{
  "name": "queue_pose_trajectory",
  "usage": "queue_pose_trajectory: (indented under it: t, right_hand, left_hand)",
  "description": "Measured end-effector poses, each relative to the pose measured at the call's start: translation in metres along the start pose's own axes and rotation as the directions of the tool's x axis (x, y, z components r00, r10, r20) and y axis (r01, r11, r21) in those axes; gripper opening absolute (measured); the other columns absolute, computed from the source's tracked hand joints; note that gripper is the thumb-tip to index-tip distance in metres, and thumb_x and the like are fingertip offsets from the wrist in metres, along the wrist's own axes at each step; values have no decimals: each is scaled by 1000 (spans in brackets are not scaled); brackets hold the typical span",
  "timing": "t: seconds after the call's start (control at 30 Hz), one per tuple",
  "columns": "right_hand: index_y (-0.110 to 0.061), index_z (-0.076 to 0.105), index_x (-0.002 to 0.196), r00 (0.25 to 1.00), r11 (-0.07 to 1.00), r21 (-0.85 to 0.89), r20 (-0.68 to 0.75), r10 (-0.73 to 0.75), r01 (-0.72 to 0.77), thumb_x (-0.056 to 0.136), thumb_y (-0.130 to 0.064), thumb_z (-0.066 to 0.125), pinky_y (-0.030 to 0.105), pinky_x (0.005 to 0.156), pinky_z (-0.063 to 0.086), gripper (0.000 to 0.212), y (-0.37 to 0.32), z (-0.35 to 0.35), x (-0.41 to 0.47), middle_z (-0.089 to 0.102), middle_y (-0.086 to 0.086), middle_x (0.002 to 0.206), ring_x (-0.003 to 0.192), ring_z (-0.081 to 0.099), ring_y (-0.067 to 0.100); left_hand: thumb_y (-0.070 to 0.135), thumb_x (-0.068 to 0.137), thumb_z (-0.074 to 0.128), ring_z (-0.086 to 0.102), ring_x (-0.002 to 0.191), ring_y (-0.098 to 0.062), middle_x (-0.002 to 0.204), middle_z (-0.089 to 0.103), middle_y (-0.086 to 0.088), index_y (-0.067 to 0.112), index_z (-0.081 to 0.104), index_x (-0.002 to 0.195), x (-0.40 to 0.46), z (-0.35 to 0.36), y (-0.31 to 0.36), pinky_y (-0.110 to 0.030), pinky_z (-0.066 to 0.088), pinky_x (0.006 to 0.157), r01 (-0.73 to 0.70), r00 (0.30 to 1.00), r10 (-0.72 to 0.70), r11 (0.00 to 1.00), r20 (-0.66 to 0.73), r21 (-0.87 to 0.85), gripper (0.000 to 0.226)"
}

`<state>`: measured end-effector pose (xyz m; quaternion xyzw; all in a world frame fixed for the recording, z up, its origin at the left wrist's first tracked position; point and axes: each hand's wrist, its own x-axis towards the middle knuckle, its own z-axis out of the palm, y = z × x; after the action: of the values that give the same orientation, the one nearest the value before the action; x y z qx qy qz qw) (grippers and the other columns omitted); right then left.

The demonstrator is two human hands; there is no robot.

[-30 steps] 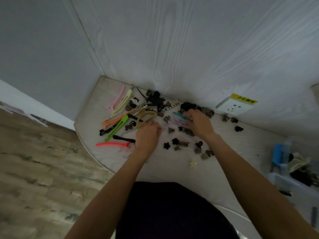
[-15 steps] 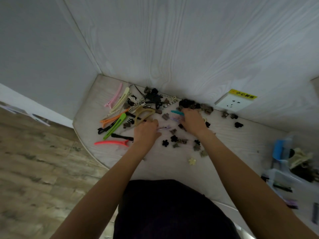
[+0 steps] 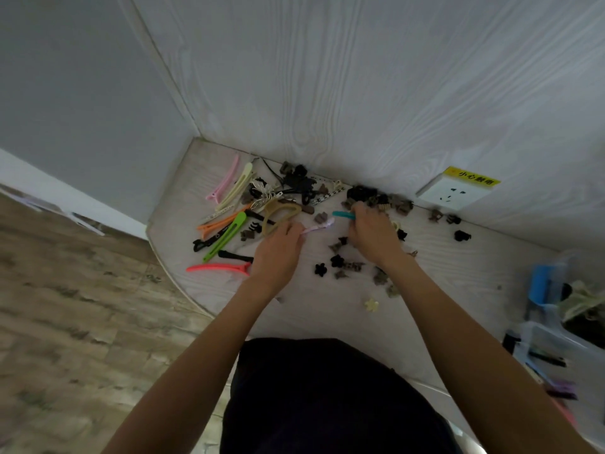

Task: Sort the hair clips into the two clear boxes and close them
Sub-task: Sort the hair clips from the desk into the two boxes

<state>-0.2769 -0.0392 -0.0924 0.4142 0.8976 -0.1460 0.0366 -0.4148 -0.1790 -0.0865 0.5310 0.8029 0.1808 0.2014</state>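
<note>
A pale wood-grain desk (image 3: 327, 322) set into a wall corner carries a scatter of hair clips.

- Left hand (image 3: 278, 253): a thin lilac clip (image 3: 316, 228) is pinched at the fingertips, its free end pointing toward the right hand.
- Right hand (image 3: 371, 235): the fingers are curled down over the clips; a teal clip (image 3: 342, 214) projects from under them to the left. Whether it is actually gripped cannot be told.
- Long clips are grouped at the left of the desk: a pink clip (image 3: 226, 181), a cream clip (image 3: 237, 188), an orange clip (image 3: 217, 226), a green clip (image 3: 226, 237) and a coral clip (image 3: 219, 268) nearest the desk edge.
- A tan oval clip (image 3: 280, 213) lies just beyond the left hand.
- Small black and brown claw clips (image 3: 337, 262) are spread between and in front of the hands; more are piled along the wall.
- A small cream flower clip (image 3: 372, 304) lies apart, nearer the person.
- A clear box (image 3: 556, 339) stands at the far right of the desk, uncovered, with items inside.
- A white wall socket (image 3: 453, 194) with a yellow label is mounted above the desk at the right.
</note>
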Motion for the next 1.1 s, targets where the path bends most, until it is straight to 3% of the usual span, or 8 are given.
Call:
queue_pose_trajectory:
  t: [0.13,0.3,0.4,0.5,0.6,0.77,0.9,1.1]
  right_hand:
    - [-5,44,109,999,995,90,19,-50,48,95,-15,37,33,60,34,18,-17,-9,-6,61,12,85,63,52,28]
    - [-8,40,112,969,953,264,153,-194,150,96,-17,38,32,55,33,19,-54,-11,-13,50,4,78,61,47,23]
    - [-9,41,110,932,931,262,192,-308,254,95,-24,39,32,53,35,21,-79,-1,-20,53,3,81,62,50,23]
    - [-12,46,117,884,918,168,255,-392,358,95,-28,44,37,66,45,27,-96,14,-22,62,10,108,86,60,30]
    - [-15,47,121,843,903,68,333,-422,425,93,-29,48,33,66,39,32,-102,24,-23,60,11,112,95,59,31]
    - [-12,51,114,905,929,-34,239,-352,370,94,-33,45,34,63,40,29,-98,27,-29,55,9,111,87,60,30]
    - [-9,49,108,952,964,70,153,-264,256,94,-33,45,37,63,45,28,-93,27,-37,56,11,107,77,60,31]
    - [-9,44,116,950,961,117,165,-266,249,96,-30,42,35,59,39,29,-123,30,-30,65,16,105,81,62,34]
  left_hand:
    - [30,101,27,60,70,-32,80,61,-10,10,48,107,-19,-20,-18,-39,47,60,106,993,-109,993,-53,-60,29]
    - [37,99,25,62,83,-32,93,65,-12,12,52,105,-40,-41,-61,-37,42,65,187,981,-182,978,-66,91,37]
    - [38,99,27,64,86,-34,96,66,-13,12,54,105,-48,-45,-85,-41,45,68,225,974,-218,955,-59,193,37]
    - [33,99,28,63,86,-35,97,64,-15,7,57,105,-54,-45,-98,-44,49,67,134,991,-132,968,-24,210,39]
    - [27,88,23,63,80,-35,90,63,-18,3,60,100,-57,-46,-106,-42,50,65,7,1000,-9,971,5,239,46]
    - [32,87,29,61,77,-29,86,62,-10,10,58,94,-64,-46,-112,-36,45,66,-52,998,32,939,62,341,37]
    - [48,85,33,62,84,-25,92,64,-5,14,58,99,-63,-43,-121,-34,46,71,-139,985,87,912,149,385,44]
    - [49,88,31,63,76,-25,85,65,-5,15,59,90,-59,-46,-123,-32,46,66,-192,975,126,892,184,409,44]
